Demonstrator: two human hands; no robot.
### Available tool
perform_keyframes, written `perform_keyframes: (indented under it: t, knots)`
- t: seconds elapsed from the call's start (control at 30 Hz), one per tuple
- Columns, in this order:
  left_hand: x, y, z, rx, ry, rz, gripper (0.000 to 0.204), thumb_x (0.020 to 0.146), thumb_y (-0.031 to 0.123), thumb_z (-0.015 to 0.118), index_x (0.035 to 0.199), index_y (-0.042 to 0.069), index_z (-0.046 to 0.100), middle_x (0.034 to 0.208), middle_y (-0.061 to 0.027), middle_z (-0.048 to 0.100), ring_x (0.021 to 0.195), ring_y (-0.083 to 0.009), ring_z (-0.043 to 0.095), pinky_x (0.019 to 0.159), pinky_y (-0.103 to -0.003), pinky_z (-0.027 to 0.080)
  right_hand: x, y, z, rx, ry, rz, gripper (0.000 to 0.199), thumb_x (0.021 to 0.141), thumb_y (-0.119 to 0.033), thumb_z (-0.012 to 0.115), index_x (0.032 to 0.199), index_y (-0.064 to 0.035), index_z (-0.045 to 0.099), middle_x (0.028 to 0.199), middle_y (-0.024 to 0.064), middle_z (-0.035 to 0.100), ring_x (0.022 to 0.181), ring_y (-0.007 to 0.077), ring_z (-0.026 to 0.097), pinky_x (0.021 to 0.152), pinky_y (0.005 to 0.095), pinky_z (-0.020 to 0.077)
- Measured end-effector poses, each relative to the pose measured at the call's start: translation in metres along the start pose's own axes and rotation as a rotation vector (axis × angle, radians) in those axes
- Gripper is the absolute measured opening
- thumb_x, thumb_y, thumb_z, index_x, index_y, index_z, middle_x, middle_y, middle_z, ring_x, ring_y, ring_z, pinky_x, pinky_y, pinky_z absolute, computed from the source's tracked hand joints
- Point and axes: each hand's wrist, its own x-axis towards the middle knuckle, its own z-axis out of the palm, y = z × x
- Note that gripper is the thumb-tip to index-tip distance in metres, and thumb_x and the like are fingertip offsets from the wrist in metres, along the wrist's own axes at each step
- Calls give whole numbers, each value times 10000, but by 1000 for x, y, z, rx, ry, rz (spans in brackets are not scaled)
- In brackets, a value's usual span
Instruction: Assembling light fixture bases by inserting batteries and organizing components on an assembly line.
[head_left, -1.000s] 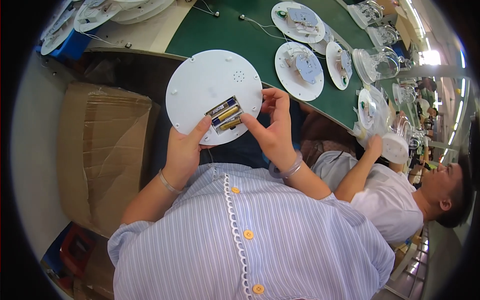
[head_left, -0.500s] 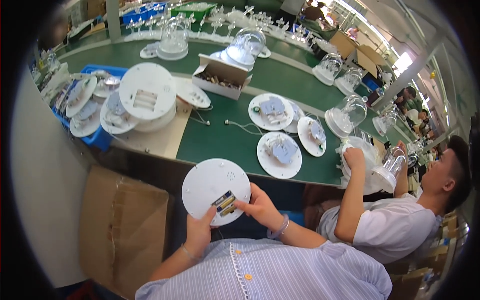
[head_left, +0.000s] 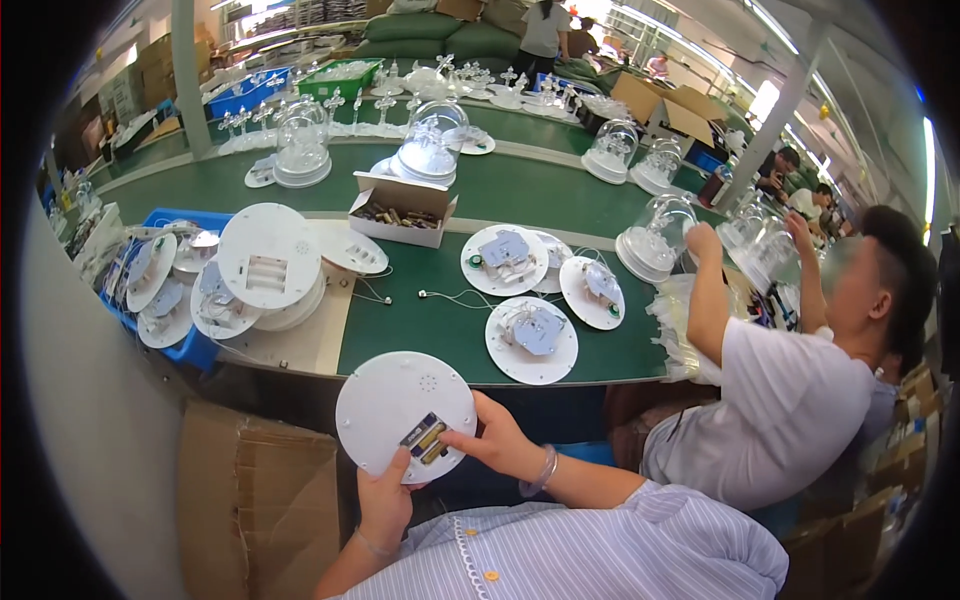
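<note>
A round white base plate is held between both my hands above my lap, its underside turned up. In its battery compartment lie batteries. My left hand grips the lower edge, thumb beside the compartment. From the right, my right hand holds the rim, its thumb pressing on the compartment's right side. On the table ahead, several similar discs lie with grey-covered electronics facing up. A stack of white discs stands to the left, the top one showing bare battery slots.
A white box of batteries sits mid-table. At the left is a blue bin of discs. Clear domes stand farther back. To my right, a co-worker handles a dome beside plastic bags. A cardboard box is below left.
My view has tilted upward, showing more of the room. Both hands keep their grip on the base plate, thumbs at the batteries. The co-worker's hands have risen from the plastic bags.
</note>
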Motion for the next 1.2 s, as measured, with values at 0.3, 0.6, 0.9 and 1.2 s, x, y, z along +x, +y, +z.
perform_keyframes:
  t: [0.3,0.6,0.9,1.2]
  knots:
    - [-6,39,12,-365,-203,-54,448,829,213,480,1214,40,332,1164,-83,451,1035,-219,471,886,-369,373,-3,3,15,179,-613,-26,566,738,-116,604,1206,6,310,952,69,501,870,109,465,790,262,374]
    - [-20,64,10,-799,-506,-76,433,850,139,442,1236,13,291,1233,-124,378,1152,-245,361,865,-337,428,-11,7,10,434,-744,154,169,853,-176,447,877,-18,503,791,50,522,692,96,495,637,225,393]
    - [-23,55,-14,-878,-425,-27,493,831,178,483,1247,20,271,1252,-116,359,1139,-223,377,952,-326,336,-7,7,0,433,-457,203,337,878,-168,383,1182,-28,349,917,101,578,640,91,560,605,195,451]
    - [-33,94,-13,-554,-981,185,482,823,277,430,1254,115,288,1277,-157,244,940,-354,508,284,-279,410,1,-44,32,354,-598,27,386,864,-176,417,1217,-56,317,995,102,568,666,112,578,614,217,441]
